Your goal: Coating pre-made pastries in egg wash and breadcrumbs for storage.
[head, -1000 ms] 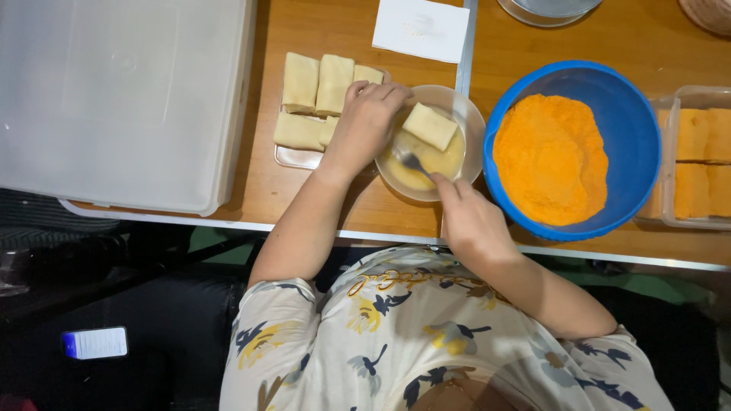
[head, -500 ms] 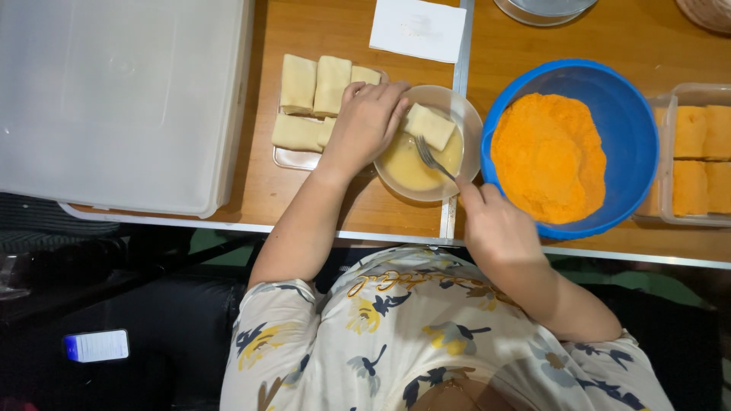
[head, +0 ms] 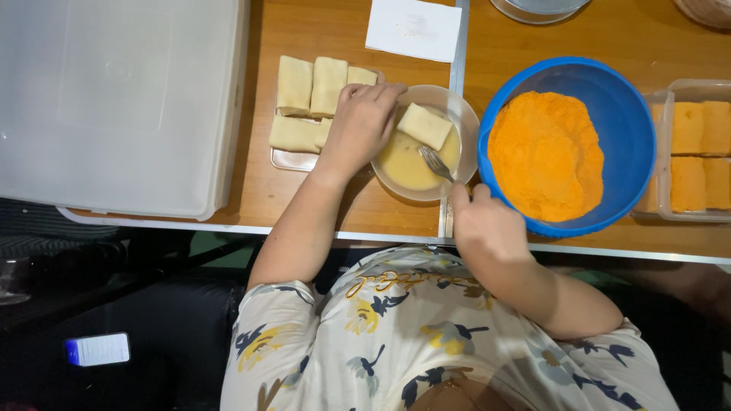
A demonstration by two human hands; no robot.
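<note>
Head view: overhead onto a wooden table (head: 320,190), described left to right.
Far left: large white lidded container (head: 114,99), shut, well apart from the work.
Supply tray (head: 285,158): holds pale uncoated rolls (head: 312,85), several not yet dipped.
Left hand (head: 364,125): fingers curled over the near rim of the batter bowl (head: 426,141), touching the rim and the tray's rolls; whether it grips anything cannot be told.
Roll in work (head: 425,125): lies in the yellow batter, top still pale.
Right hand (head: 483,224): closed around a fork (head: 435,161), tines in the batter beside the roll.
Blue bowl (head: 571,144): orange crumbs, no roll in it.
Right container (head: 689,148): orange-coated pieces already stacked.
Progress: judged partly done; several rolls left.
Obstruction: none apparent; the bowls stand just beside each other.
</note>
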